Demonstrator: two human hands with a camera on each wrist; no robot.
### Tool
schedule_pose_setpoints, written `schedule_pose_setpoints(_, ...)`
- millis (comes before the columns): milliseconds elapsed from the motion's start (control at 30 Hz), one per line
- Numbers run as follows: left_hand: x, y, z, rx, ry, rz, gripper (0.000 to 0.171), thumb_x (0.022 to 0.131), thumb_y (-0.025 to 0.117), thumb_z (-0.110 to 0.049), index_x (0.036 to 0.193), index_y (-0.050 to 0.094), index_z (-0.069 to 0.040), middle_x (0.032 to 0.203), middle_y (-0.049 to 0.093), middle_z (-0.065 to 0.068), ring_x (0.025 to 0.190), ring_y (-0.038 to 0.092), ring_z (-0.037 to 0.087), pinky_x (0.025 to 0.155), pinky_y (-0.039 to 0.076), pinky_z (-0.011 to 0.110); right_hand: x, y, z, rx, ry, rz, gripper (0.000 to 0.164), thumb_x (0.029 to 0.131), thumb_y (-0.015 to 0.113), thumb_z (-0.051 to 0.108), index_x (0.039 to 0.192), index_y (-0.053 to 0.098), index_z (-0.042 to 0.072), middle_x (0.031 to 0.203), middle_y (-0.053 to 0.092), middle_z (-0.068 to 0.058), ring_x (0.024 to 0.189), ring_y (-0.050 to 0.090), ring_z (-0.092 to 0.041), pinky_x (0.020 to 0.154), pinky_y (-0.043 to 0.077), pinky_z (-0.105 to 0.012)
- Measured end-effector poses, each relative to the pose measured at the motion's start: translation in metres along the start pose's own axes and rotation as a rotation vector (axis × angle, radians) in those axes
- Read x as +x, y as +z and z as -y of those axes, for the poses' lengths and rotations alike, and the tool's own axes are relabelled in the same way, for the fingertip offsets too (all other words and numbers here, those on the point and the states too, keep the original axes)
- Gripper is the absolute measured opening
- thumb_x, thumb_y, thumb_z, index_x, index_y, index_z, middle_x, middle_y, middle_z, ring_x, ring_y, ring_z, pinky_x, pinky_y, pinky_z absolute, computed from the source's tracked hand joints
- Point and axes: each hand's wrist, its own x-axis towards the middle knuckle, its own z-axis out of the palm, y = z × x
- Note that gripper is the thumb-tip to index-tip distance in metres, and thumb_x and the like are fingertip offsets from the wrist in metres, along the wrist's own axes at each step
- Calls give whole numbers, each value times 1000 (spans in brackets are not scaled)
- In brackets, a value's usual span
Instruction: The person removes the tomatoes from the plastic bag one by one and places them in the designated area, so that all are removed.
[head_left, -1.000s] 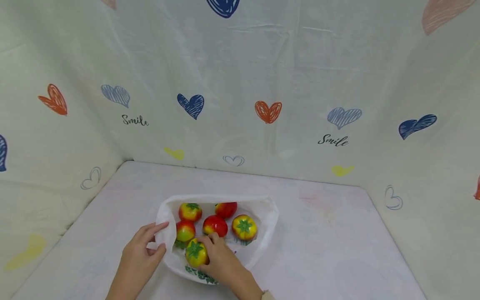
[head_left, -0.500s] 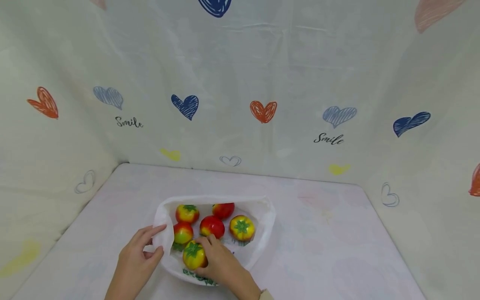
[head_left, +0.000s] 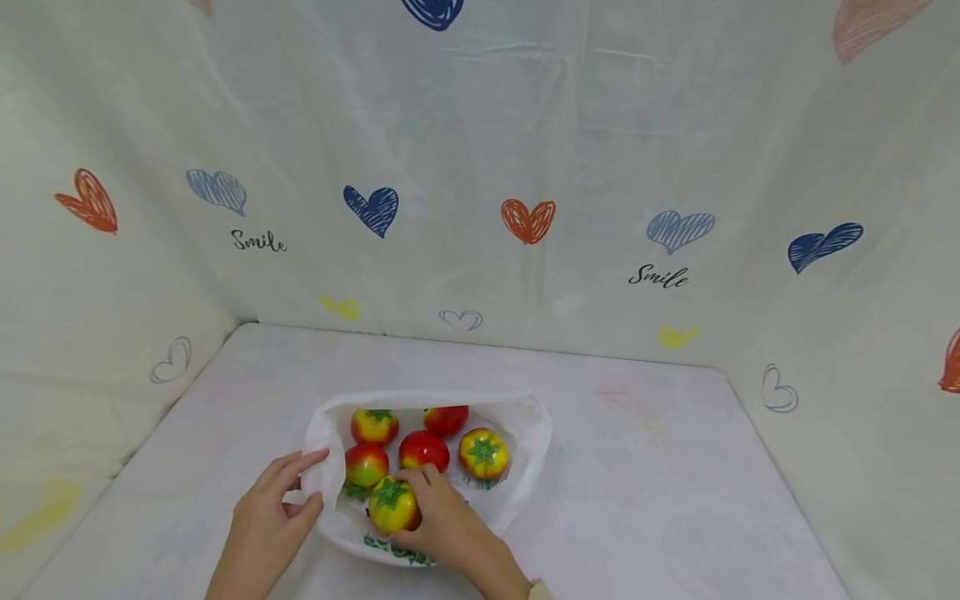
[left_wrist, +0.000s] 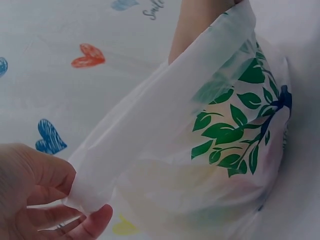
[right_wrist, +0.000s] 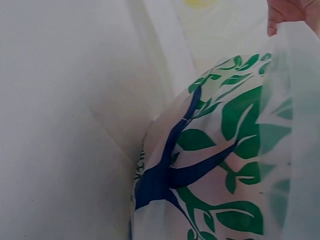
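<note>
A white plastic bag (head_left: 517,500) with a folded-back rim stands with its mouth wide open; green leaves and a dark blue trunk are printed on its side in both wrist views. My left hand (head_left: 270,512) pinches the rim at the left, thumb on one side and fingers on the other. Inside the bag, my right hand (head_left: 450,521) grips a yellow fruit (head_left: 392,505) with a green star-shaped calyx, like a persimmon. Thin bag wall (right_wrist: 240,140) hides the right hand in the right wrist view.
Several more red-and-yellow fruits lie in the bag, among them a red one (head_left: 424,450) and a yellow one (head_left: 483,453) at the right. The bag stands on a pale table (head_left: 645,483). A curtain (head_left: 465,150) printed with hearts hangs behind and at both sides.
The head view has shifted slightly. In the last half second the gripped fruit and my right hand have moved a little right. My left hand keeps its pinch on the rim.
</note>
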Motion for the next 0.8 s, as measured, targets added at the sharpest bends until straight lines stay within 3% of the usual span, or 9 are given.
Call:
schedule_pose_setpoints(333, 0, 0, 0, -2, 26, -17, 47, 80, 66, -3, 126, 57, -7, 125, 50, 21, 92, 56, 27, 65, 56, 21, -10, -12, 4, 111, 32, -35, 61, 74, 76, 28, 127, 45, 29, 121, 46, 9, 107, 48, -8, 88, 54, -31)
schedule_pose_setpoints(800, 2, -2, -3, -7, -50, 34, 49, 81, 64, -3, 129, 53, -7, 131, 45, 21, 97, 54, 28, 70, 57, 27, -37, -37, 9, 143, 0, -149, 60, 80, 70, 40, 132, 41, 33, 134, 44, 7, 117, 46, -15, 97, 48, -42)
